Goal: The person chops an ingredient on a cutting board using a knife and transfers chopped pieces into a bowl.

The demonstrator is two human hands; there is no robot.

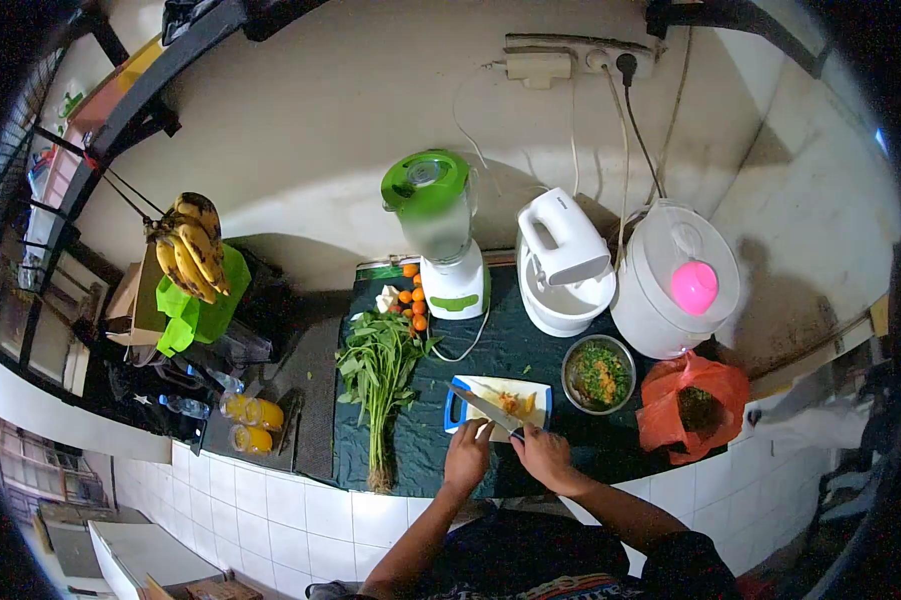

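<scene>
A white cutting board with a blue edge (540, 392) lies on the dark green cover, with chopped orange-yellow pieces (515, 404) on it. Over the board a knife (483, 404) points up and to the left. My right hand (544, 456) is closed round its handle. My left hand (468, 453) is at the board's near edge, close to the blade, its fingers bent; what they hold, if anything, is too small to tell. Right of the board stands a metal bowl (567, 372) of chopped greens with orange bits.
Leafy greens (378, 365) lie left of the board, near carrots (418, 307). Behind stand a blender (455, 285), a white mixer (567, 245) and a large white container (660, 290). A red plastic bag (660, 400) sits at the right edge, orange-yellow jars (253, 438) at the left.
</scene>
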